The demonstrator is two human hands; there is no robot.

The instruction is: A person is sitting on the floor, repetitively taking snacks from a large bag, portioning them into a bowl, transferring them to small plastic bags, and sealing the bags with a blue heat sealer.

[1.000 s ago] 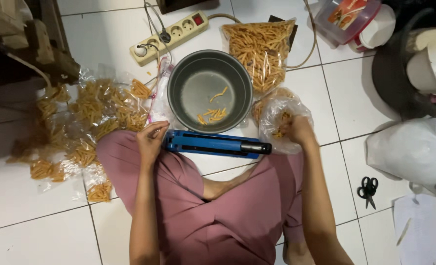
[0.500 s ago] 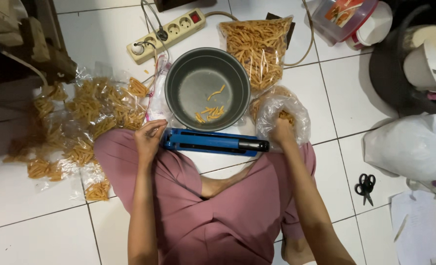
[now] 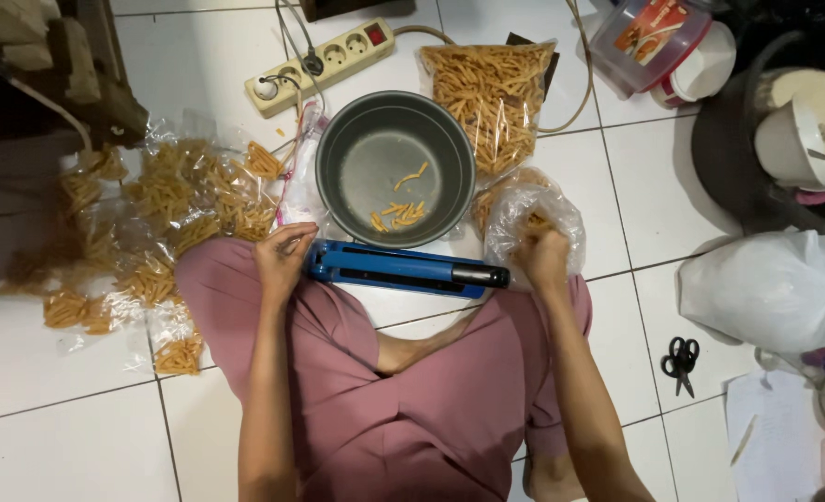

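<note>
Blue heat sealer (image 3: 403, 270) lies across your lap, your left hand (image 3: 282, 256) pinched at its end near a thin packet (image 3: 298, 186). Your right hand (image 3: 542, 257) grips a clear snack bag (image 3: 531, 216). Sealing seems next: lay the bag's mouth flat under the bar.

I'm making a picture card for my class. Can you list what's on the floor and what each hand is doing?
left hand: rests at the end of the blue bag sealer
right hand: grips a clear snack bag
pot: grey, a few snack sticks inside
filled bags: piled at the left
scissors: on the tiles, right
power strip: above the pot
</note>
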